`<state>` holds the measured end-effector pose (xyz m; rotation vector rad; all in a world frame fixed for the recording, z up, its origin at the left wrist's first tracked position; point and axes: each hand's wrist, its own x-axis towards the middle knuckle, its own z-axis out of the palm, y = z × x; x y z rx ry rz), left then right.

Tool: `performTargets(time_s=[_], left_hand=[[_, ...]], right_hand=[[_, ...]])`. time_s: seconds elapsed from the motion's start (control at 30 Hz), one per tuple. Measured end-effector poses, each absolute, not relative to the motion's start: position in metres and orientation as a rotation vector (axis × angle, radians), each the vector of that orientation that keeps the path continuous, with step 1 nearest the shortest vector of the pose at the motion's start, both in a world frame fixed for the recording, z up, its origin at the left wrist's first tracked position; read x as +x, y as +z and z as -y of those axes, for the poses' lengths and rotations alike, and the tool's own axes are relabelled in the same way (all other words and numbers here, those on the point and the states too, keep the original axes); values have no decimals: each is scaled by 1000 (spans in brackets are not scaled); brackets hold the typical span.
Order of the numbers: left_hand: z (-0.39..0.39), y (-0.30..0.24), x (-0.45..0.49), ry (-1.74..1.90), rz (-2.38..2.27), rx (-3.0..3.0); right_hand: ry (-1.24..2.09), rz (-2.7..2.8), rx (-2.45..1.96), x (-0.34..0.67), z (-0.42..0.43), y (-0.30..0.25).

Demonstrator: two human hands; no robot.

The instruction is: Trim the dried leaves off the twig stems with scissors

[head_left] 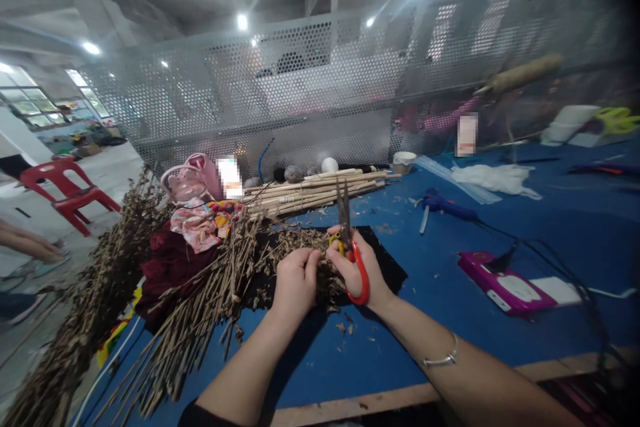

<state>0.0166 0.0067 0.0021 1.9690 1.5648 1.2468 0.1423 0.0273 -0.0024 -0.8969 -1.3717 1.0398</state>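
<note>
My right hand [370,267] grips a pair of scissors [343,210] with a red handle loop, blades pointing up and away from me. A small yellow part [336,240] shows by the blades; I cannot tell whether it belongs to them. Close beside it, my left hand [296,283] is closed in a pinch; what its fingers hold, if anything, is hidden. Under and behind both hands, crumbled dry leaves [300,243] lie on a black cloth [390,267]. To the left rests a bundle of dried plant stems [200,310] with withered leaves.
The blue table [410,347] also bears wooden sticks [315,190], a pink bag [193,180], dark red cloth [170,267], a blue glue gun [445,205], a magenta device [505,287] and cables. Behind stands a perforated metal screen [280,100]. A red chair [70,190] and a person's leg [30,240] are at left.
</note>
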Motion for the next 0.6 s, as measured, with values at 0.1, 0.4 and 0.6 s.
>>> performTargets(time_s=[0.1,0.4,0.6], left_hand=[[-9,3,11,1228,-1602,1953],[-29,1,-30,1460,-1712,1714],[-35,9,-30,1641,-1184,969]], right_hand=[[984,1317,-905,147,-33,-3],[1105,1360,-843,162,-43,4],[1028,1654,-880,164,-37,8]])
